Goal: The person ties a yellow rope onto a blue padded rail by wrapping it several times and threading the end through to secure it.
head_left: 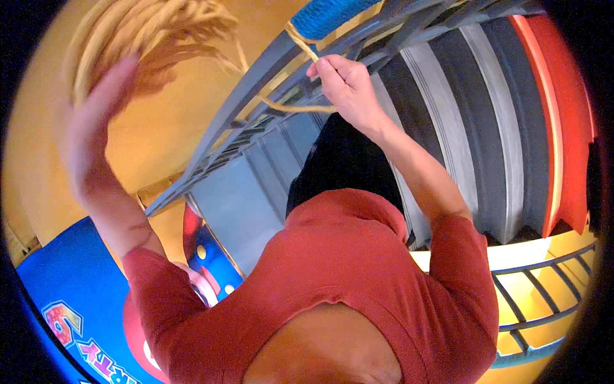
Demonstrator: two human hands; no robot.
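A thick looped bundle of tan-yellow yarn [153,45] is at the upper left, held up in my left hand [96,121]. That hand is smeared by motion; its thumb shows, while the yarn hides most of the fingers. My right hand [348,86] is closed in a pinch on a yellow yarn strand [300,42] beside the grey handrail [256,70]. From the pinch the strand runs up to the rail, at the end of a section tightly wrapped in blue yarn [329,19]. Another loose length of yarn [288,107] sags across the railing, below my right hand.
Grey and black stair steps [441,115] descend on the right, edged by a red side wall [569,121]. More steps [268,160] lie beyond the railing. A lower railing [543,288] is at the bottom right. A blue printed panel [70,275] stands at the lower left.
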